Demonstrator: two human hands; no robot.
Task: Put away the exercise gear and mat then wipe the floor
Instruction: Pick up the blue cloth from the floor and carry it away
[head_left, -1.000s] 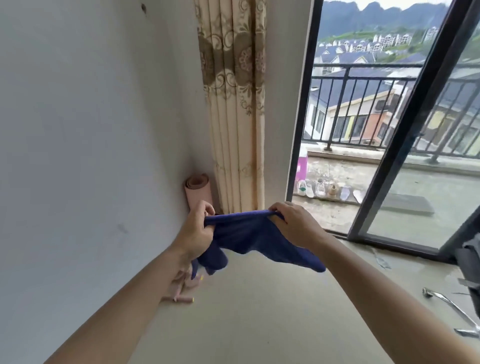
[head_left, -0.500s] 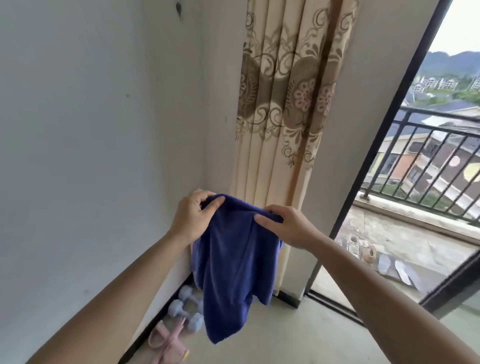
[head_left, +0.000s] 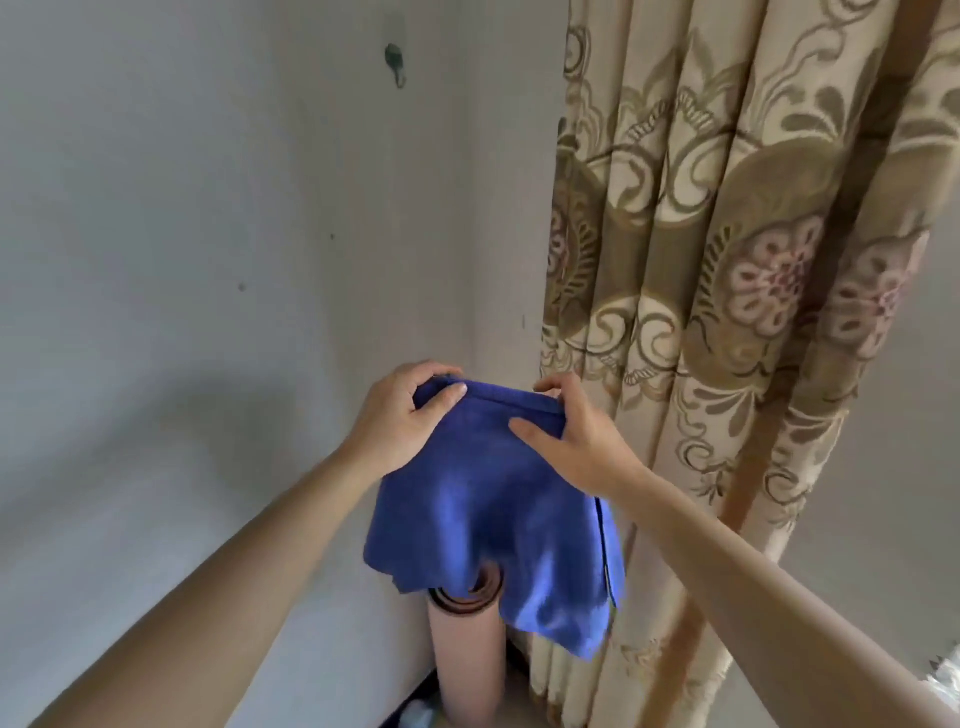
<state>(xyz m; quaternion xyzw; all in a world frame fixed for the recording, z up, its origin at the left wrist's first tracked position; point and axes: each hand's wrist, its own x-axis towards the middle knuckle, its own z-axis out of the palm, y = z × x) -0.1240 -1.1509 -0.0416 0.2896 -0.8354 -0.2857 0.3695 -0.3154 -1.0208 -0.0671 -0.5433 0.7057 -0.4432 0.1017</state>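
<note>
Both hands grasp the top edge of the blue cloth (head_left: 488, 509): the left hand (head_left: 402, 415) pinches the left corner between thumb and fingers, and the right hand (head_left: 569, 434) pinches the right corner. The cloth hangs free in the air, in front of the room corner, with its lower hem draped before the top of the rolled mat (head_left: 467, 660).

The mat stands upright in the corner, between the wall (head_left: 208, 312) and the curtain (head_left: 727, 260), and appears already stowed. The step in hand is judged to be preparing the cloth for wiping. Keep the top edge taut and level, fold to a flat pad, and hold the hem clear of the mat so that the roll is not tipped.

A small hook (head_left: 396, 61) is fixed high on the wall. The floor is barely in view; its condition cannot be told
</note>
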